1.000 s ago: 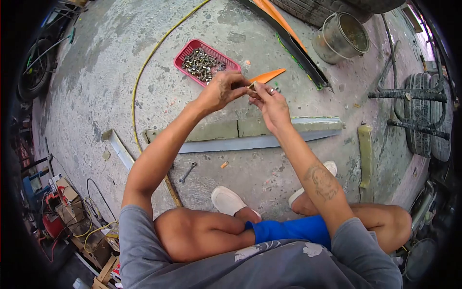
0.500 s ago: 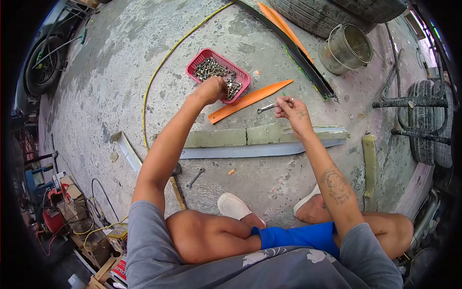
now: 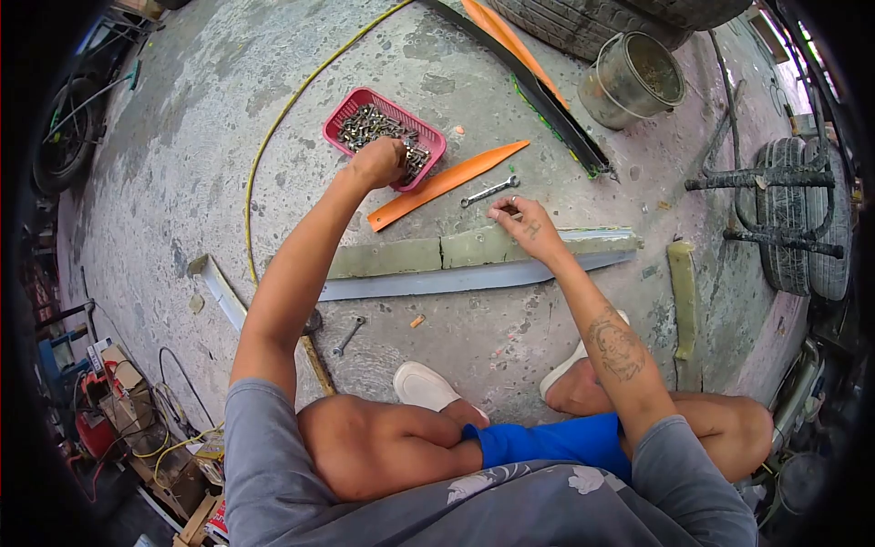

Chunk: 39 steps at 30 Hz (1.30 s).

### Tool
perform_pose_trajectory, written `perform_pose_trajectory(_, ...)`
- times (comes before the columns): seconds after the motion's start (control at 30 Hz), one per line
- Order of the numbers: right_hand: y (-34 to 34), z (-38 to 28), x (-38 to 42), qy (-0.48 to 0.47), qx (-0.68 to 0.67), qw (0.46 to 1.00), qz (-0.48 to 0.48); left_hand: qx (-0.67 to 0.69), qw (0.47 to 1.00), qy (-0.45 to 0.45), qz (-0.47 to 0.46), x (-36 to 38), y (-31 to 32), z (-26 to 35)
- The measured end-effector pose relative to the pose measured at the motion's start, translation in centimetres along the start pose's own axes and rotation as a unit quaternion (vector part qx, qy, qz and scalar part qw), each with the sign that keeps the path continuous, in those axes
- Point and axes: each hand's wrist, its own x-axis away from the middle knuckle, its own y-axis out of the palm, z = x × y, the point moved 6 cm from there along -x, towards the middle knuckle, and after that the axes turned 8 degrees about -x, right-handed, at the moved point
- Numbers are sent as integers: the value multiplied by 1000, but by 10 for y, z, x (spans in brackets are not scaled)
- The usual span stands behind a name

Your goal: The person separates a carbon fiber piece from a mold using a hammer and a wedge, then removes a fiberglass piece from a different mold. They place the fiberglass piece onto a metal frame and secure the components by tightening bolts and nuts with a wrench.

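Note:
My left hand (image 3: 376, 161) reaches down into a red plastic basket (image 3: 339, 117) filled with metal bolts (image 3: 367, 123); its fingers are buried among them and hidden. My right hand (image 3: 521, 221) hovers low over a long grey-green panel (image 3: 401, 258) lying across the concrete floor, its fingertips drawn together with nothing visible in them. A small spanner (image 3: 488, 191) lies on the floor just beyond that hand, apart from it. An orange plastic strip (image 3: 447, 182) lies slantwise between the basket and the panel.
A yellow hose (image 3: 264, 150) curves over the floor at left. A metal bucket (image 3: 631, 77), a black and orange trim piece (image 3: 547, 96) and tyres (image 3: 802, 219) stand at the back and right. A second spanner (image 3: 348, 335) lies near my white shoe (image 3: 424, 385).
My hands, joined a second ago, have parted. The left one went into the bolt basket. The right one held the spanner, set it on the floor and dropped toward the panel.

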Motion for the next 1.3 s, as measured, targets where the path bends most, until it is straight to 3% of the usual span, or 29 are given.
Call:
perform_pose_trajectory(0.1,12,-1,-3,-26,-13,999,-22,78,997,-22,-8,6,-5,-2)
perform_pose_trajectory(0.17,22,-3,-6,-46,-38,998,-35,47,994,-17,99,8,-13,-9)
perform_pose_trajectory(0.2,28,-3,-6,-48,-20,997,-51,45,994,-19,98,10,-13,-10)
perform_pose_trajectory(0.27,37,-4,-7,-53,-2,996,-66,-48,935,66,346,25,-39,2)
perform_pose_trajectory(0.33,42,2,-9,-46,30,997,-62,-19,950,66,305,23,-41,2)
perform_pose_trajectory(0.4,43,5,-11,-42,19,998,-51,92,995,-29,4,11,-5,-9)
perform_pose_trajectory(0.57,40,7,-12,-12,-20,999,-38,-88,993,-72,11,2,3,2)
perform_pose_trajectory(0.77,14,-2,-24,19,10,996,-82,-98,993,-70,19,3,-2,13)
perform_pose_trajectory(0.93,24,9,-29,53,11,977,-205,-123,990,-59,-16,-2,0,16)
perform_pose_trajectory(1.07,20,1,-34,30,43,979,-199,-85,995,-39,-27,-1,7,11)
perform_pose_trajectory(1.17,9,1,-44,-22,95,983,-155,-91,995,-14,26,9,-2,14)
perform_pose_trajectory(1.23,3,2,-51,24,29,984,-176,110,989,-5,97,19,-21,13)
perform_pose_trajectory(1.27,-4,1,-55,25,29,984,-175,110,989,-3,97,23,-25,14)
perform_pose_trajectory(1.3,-8,-16,-56,-13,101,971,-216,194,974,3,116,32,-36,20)
